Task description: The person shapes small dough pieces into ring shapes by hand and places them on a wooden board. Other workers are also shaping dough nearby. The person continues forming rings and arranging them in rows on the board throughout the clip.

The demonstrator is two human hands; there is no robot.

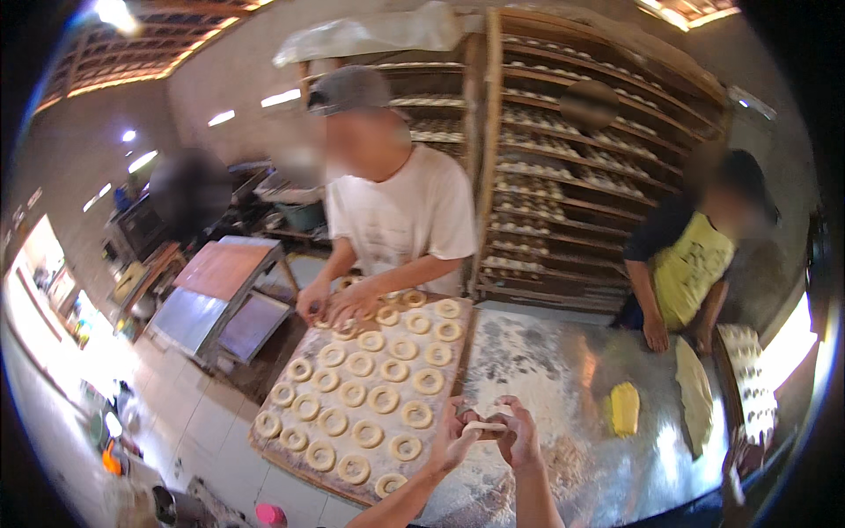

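Observation:
Between my two hands, over the floured metal table (546,352), I hold a small piece of pale dough (484,426). My left hand (451,433) grips its left end, and my right hand (519,431) has its fingers closed on the right end. To the left of my hands lies a wooden board (348,473) dusted with flour, carrying rows of dough rings (383,399). Across the board, a person in a white shirt (400,207) has both hands down at its far edge, among the rings.
A yellow dough lump (624,409) and a long flat dough strip (694,396) lie on the table's right. A person in a yellow and dark shirt (700,273) leans there, near a tray of dough pieces (748,374). Tall racks (488,158) of loaded trays stand behind.

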